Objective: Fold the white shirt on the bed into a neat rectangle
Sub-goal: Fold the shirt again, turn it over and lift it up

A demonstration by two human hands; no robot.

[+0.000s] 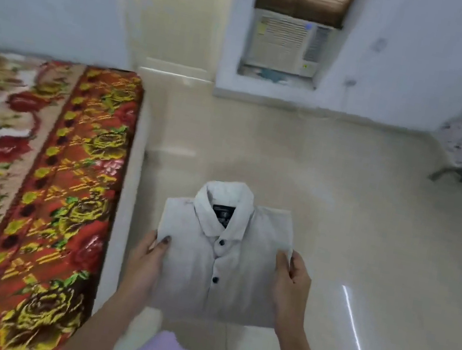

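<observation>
Shirt [222, 253], folded, held between left hand [147, 258] and right hand [292, 284], each pinching an edge.

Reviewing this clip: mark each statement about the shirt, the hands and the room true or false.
1. Both hands, left hand and right hand, hold the white shirt. True.
2. The shirt lies flat on the bed. False: it is held above the floor, beside the bed.
3. The shirt is folded, collar showing on top. True.
4. Its buttons are white. False: they are dark.
</observation>
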